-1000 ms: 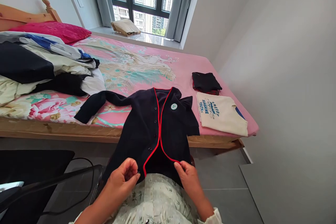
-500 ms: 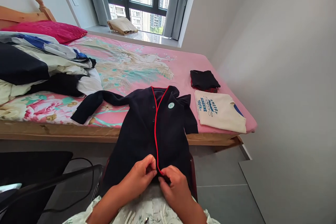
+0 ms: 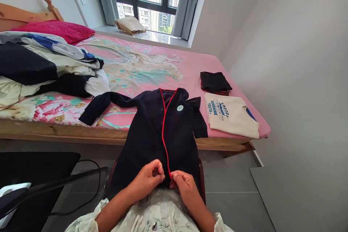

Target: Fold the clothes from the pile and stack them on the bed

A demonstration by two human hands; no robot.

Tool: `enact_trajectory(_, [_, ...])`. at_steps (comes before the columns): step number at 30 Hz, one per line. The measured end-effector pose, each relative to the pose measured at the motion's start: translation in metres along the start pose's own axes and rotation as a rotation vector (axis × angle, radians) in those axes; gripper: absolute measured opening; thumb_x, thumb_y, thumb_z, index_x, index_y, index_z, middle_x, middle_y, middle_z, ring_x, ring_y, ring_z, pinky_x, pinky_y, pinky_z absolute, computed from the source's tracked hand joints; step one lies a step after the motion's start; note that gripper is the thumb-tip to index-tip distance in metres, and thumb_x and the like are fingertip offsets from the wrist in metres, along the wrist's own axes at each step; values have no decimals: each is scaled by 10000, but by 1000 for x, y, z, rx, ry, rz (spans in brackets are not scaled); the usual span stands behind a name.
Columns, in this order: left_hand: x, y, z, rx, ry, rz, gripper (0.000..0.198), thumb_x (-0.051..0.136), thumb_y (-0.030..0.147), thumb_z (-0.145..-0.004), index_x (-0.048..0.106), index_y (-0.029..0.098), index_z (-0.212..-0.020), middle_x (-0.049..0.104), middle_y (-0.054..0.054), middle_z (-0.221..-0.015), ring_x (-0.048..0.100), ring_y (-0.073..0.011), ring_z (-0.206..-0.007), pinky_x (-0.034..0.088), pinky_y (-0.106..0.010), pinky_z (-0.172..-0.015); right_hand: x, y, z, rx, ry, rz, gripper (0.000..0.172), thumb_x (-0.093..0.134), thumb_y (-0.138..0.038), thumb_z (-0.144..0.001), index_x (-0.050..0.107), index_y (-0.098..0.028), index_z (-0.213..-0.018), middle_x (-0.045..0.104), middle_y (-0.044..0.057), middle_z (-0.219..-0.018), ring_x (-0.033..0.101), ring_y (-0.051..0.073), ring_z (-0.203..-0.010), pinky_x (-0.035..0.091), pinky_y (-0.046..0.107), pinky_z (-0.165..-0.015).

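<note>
A dark navy cardigan [image 3: 146,134] with red trim and a round pale badge lies front up, its upper part on the bed and its lower part hanging toward me. The sleeve on the left stretches out across the bedspread; the other is folded short. Near the hem, my right hand [image 3: 186,185] pinches the lower end of the red-trimmed front edge. Just left of it, my left hand [image 3: 149,177] is closed in a pinch over the dark cloth. What lies between its fingertips is too small to make out.
The bed [image 3: 190,61] has a pink patterned cover. A folded cream T-shirt [image 3: 233,117] and folded dark clothes [image 3: 216,82] lie at right, a heap of clothes [image 3: 35,63] at left. A black chair [image 3: 40,181] stands at lower left, and a wall bounds the right.
My right hand has shifted slightly right with the red-trimmed edge, away from my left hand, so the gap between them is wider. The whole view has shifted a little.
</note>
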State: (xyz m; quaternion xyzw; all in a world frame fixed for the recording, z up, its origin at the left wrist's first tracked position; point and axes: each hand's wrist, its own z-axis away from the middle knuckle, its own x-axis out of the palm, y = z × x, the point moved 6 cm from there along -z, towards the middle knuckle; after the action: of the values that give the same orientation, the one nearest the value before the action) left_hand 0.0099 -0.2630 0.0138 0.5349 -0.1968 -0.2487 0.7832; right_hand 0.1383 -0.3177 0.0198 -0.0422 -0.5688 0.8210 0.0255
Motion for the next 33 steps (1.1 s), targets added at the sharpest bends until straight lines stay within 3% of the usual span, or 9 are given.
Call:
enact_trajectory(4, [0, -7, -3, -1, 37, 39, 185, 598, 201, -657, 414, 194, -677, 475, 62, -595, 388, -71, -541, 290, -219, -529, 6, 22, -10, 174, -25, -103, 199, 600, -357, -652, 553, -165, -667, 512, -40, -522, 447, 96, -469, 359, 224, -492])
enact_trajectory(7, [1, -9, -3, -27, 38, 117, 202, 598, 174, -611, 401, 194, -651, 483, 62, -587, 408, -72, -540, 310, -223, -538, 8, 20, -13, 94, 12, 44, 94, 574, -259, -623, 532, -175, -634, 488, -48, -512, 414, 87, -475, 328, 213, -480])
enact_trajectory(10, [3, -6, -1, -48, 24, 141, 204, 612, 199, -608, 417, 190, -668, 481, 65, -600, 420, -72, -551, 316, -218, -540, 7, 4, -8, -86, 74, 317, 44, 546, -212, -662, 554, -177, -637, 532, -26, -589, 445, 93, -540, 333, 214, -521])
enact_trajectory(14, [0, -4, -2, -75, 122, 62, 243, 645, 225, -572, 417, 188, -651, 416, 86, -572, 357, -54, -517, 269, -202, -501, 8, -12, 0, -268, 123, 511, 47, 526, -179, -690, 547, -187, -648, 547, -18, -651, 476, 102, -592, 343, 225, -566])
enact_trajectory(18, [0, -11, -4, -124, 154, 174, 269, 607, 220, -546, 364, 208, -660, 385, 102, -550, 359, -53, -486, 291, -203, -502, 6, 0, -8, -142, 128, 318, 65, 528, -225, -690, 526, -189, -636, 508, -34, -582, 445, 94, -542, 343, 217, -520])
enact_trajectory(22, [-3, -2, 0, 19, 145, -40, 176, 558, 190, -593, 398, 202, -666, 378, 87, -573, 339, -67, -523, 273, -210, -505, 13, 24, -14, 156, -4, -50, 155, 546, -333, -655, 477, -197, -628, 409, -87, -458, 327, 57, -373, 235, 202, -383])
enact_trajectory(26, [0, 10, 8, 117, 82, -302, 102, 524, 172, -685, 429, 201, -709, 426, 67, -618, 390, -87, -575, 317, -219, -547, 20, 28, -12, 254, -93, -163, 207, 559, -383, -658, 470, -197, -642, 398, -106, -405, 258, 42, -306, 164, 198, -342])
enact_trajectory(30, [-5, 11, 11, 165, 101, -466, 95, 569, 222, -715, 481, 205, -745, 505, 39, -683, 463, -112, -628, 376, -233, -597, 6, 25, -11, 157, -54, 44, 279, 500, -448, -765, 539, -182, -690, 411, -79, -384, 288, 73, -337, 221, 212, -374])
enact_trajectory(33, [-43, 6, 15, 207, 345, -610, 146, 585, 344, -752, 542, 208, -783, 566, -11, -794, 521, -162, -761, 420, -278, -723, -36, 24, -13, -62, 212, 261, 349, 467, -486, -821, 598, -168, -759, 552, -8, -557, 463, 117, -502, 356, 232, -501])
